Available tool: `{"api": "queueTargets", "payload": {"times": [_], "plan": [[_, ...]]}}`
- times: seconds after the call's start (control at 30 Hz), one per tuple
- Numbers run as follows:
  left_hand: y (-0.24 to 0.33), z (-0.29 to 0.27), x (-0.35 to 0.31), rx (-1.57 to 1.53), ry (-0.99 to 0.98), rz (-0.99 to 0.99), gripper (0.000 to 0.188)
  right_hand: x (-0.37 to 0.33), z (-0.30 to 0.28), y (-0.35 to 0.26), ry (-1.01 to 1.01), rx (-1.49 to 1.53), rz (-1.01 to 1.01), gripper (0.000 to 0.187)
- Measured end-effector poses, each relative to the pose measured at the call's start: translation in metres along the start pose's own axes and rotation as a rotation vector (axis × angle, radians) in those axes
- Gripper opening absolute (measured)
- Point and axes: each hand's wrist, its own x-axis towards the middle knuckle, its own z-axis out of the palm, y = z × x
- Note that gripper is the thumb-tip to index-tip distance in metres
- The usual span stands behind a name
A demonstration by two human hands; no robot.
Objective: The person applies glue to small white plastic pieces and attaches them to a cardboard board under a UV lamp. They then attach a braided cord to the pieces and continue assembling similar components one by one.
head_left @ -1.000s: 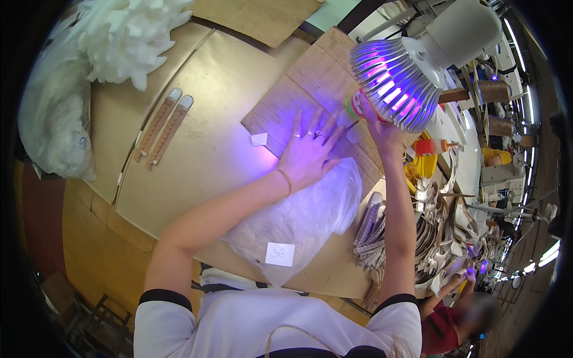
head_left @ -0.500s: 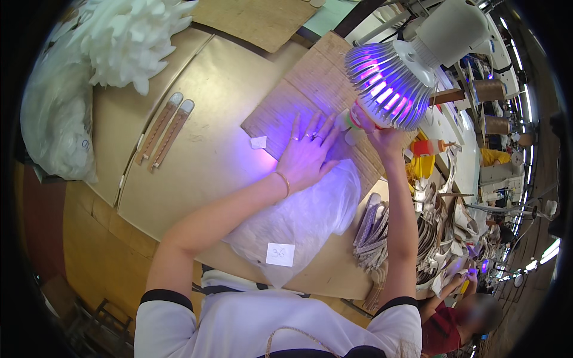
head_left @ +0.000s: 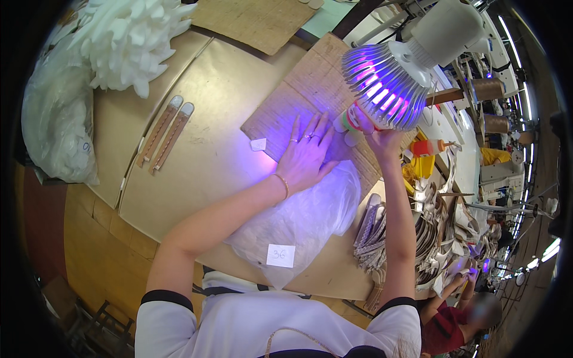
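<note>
The left hand [head_left: 307,156] lies flat, fingers spread and empty, palm down on the brown corrugated cardboard sheet [head_left: 310,89] that covers the far middle of the tan table [head_left: 197,149]. Its heel rests on the upper edge of a clear crinkled plastic bag [head_left: 301,218] of pale pieces that carries a small white paper tag [head_left: 280,255]. The right hand [head_left: 382,140] is just to the right of it and slightly farther out, closed around a small tube-shaped bottle with a pale body and red band [head_left: 352,121]. The bottle points left and a little toward the person, so its tip sits just beside the left fingertips [head_left: 325,122], near but not clearly touching. Directly above the right hand hangs a white lamp with a ribbed metal shade [head_left: 388,83], throwing violet light down onto both hands and the cardboard.

The bottle lies between the two hands, and the right one alone grips it; the left only presses down. Well apart to the left, two long flat tan leather straps [head_left: 164,136] lie side by side, their long axes running diagonally away from the person, nearer the left arm. On the right, stacked strap pieces [head_left: 373,232] crowd the table edge
</note>
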Motion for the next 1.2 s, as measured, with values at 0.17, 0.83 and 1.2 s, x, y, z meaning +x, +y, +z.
{"api": "queueTargets", "payload": {"times": [0.17, 0.83, 1.2], "plan": [[0.001, -0.001, 0.001, 0.026, 0.008, 0.007, 0.076, 0.006, 0.005, -0.003, 0.082, -0.023, 0.026, 0.074], [0.008, 0.001, 0.005, 0.132, -0.097, 0.072, 0.058, -0.003, -0.023, -0.025, 0.157, -0.105, -0.123, 0.079], [0.01, 0.001, 0.005, 0.169, -0.119, 0.085, 0.055, -0.004, -0.024, -0.026, 0.107, -0.118, -0.108, 0.078]]}}
